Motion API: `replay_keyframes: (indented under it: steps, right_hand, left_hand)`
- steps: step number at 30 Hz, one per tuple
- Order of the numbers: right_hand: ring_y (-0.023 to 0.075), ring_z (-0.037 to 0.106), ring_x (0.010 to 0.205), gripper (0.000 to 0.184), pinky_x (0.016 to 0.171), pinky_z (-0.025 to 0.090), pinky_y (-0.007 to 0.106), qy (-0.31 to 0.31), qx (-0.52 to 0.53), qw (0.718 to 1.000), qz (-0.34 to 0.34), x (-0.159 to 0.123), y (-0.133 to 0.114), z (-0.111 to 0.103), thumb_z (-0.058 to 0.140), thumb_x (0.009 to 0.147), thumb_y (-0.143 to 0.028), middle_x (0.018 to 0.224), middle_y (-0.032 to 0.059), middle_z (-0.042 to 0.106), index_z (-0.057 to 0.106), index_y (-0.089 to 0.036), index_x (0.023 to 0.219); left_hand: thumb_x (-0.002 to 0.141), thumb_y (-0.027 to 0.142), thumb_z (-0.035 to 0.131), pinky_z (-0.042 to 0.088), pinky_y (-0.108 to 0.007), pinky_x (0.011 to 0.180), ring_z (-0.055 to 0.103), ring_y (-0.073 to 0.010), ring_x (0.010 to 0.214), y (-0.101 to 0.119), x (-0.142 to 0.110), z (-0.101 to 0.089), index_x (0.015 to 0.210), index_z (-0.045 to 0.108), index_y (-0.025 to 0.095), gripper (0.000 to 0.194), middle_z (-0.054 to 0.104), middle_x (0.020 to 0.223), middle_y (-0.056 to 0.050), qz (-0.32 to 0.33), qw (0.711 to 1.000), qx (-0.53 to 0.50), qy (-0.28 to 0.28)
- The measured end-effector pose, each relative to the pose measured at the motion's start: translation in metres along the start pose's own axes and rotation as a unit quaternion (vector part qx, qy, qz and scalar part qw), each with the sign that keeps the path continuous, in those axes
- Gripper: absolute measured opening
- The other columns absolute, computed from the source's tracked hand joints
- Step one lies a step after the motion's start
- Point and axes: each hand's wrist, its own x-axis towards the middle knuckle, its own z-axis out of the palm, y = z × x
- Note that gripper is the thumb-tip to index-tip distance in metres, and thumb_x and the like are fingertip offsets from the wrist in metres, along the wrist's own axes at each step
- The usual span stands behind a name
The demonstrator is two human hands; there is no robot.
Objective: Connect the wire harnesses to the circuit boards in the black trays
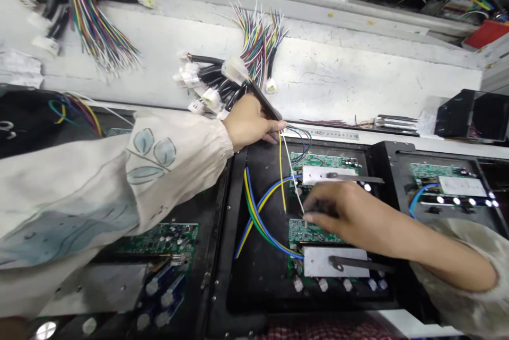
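Observation:
My left hand (254, 121) is closed round a black-sheathed cable (263, 98) with a white plug at its upper end. From the cable's lower end hang a yellow wire (282, 170) and a white wire (291, 170), while thinner blue, red and green wires curl to the right. Between thumb and fingers my right hand (332, 207) pinches the white wire near its end. Below the hands lies a black case (262, 281) with two green circuit boards, the upper board (318, 159) and the lower board (298, 231). Thick blue, yellow and green wires (258, 218) run leftward from them.
Behind the case, a bundle of plugged cables (210, 83) lies on the white bench (358, 80). A tied wire bundle (99, 27) is at the upper left. Neighbouring cases with boards stand at left (167, 236) and right (433, 170). A ruler strip (338, 134) borders the bench.

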Motion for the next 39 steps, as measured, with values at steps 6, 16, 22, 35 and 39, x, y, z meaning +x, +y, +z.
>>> replay_keyframes:
  steps: [6,16,22,35,39]
  right_hand:
    - [0.0156,0.062,0.063,0.021,0.058,0.044,0.027,0.140,-0.015,0.988,0.059,0.008,0.010,-0.010,0.058,0.085,-0.034,0.075,0.0048,0.070,0.069,-0.016,0.083]
    - [0.0131,0.061,0.059,0.011,0.054,0.044,0.025,0.040,0.043,0.998,0.025,-0.002,0.002,-0.010,0.064,0.081,-0.027,0.068,0.0006,0.068,0.070,-0.019,0.077]
    - [0.0182,0.065,0.067,0.011,0.065,0.049,0.032,0.287,-0.012,0.951,0.119,0.027,0.051,-0.027,0.072,0.073,-0.027,0.073,0.0063,0.072,0.072,-0.015,0.075]
    - [0.0176,0.066,0.066,0.012,0.064,0.049,0.030,0.268,-0.026,0.956,0.114,0.038,0.063,-0.017,0.069,0.074,-0.027,0.074,0.0056,0.073,0.073,-0.015,0.075]
    - [0.0164,0.064,0.062,0.012,0.061,0.047,0.029,0.264,-0.049,0.956,0.118,0.039,0.059,-0.016,0.070,0.074,-0.027,0.071,0.0052,0.072,0.073,-0.015,0.075]
  left_hand:
    - [0.074,-0.003,0.062,0.055,-0.027,0.058,0.062,-0.0110,0.051,0.000,0.000,0.001,0.074,0.056,0.006,0.010,0.058,0.059,0.001,-0.004,1.000,0.011,0.003]
    - [0.077,0.000,0.060,0.055,-0.026,0.062,0.061,-0.0074,0.053,0.001,0.001,0.001,0.078,0.055,0.006,0.007,0.058,0.062,0.002,-0.013,1.000,0.024,0.002]
    - [0.072,-0.002,0.063,0.057,-0.028,0.058,0.063,-0.0124,0.053,-0.001,-0.001,0.001,0.072,0.052,0.010,0.016,0.059,0.059,0.001,0.007,1.000,0.011,0.006]
    - [0.071,-0.004,0.063,0.057,-0.028,0.056,0.062,-0.0137,0.051,0.002,-0.004,0.004,0.064,0.051,0.010,0.020,0.058,0.054,0.000,0.007,1.000,0.009,0.023]
    - [0.071,-0.004,0.063,0.058,-0.027,0.055,0.063,-0.0138,0.051,0.001,-0.004,0.004,0.062,0.050,0.011,0.022,0.058,0.052,0.000,0.005,1.000,0.007,0.025]
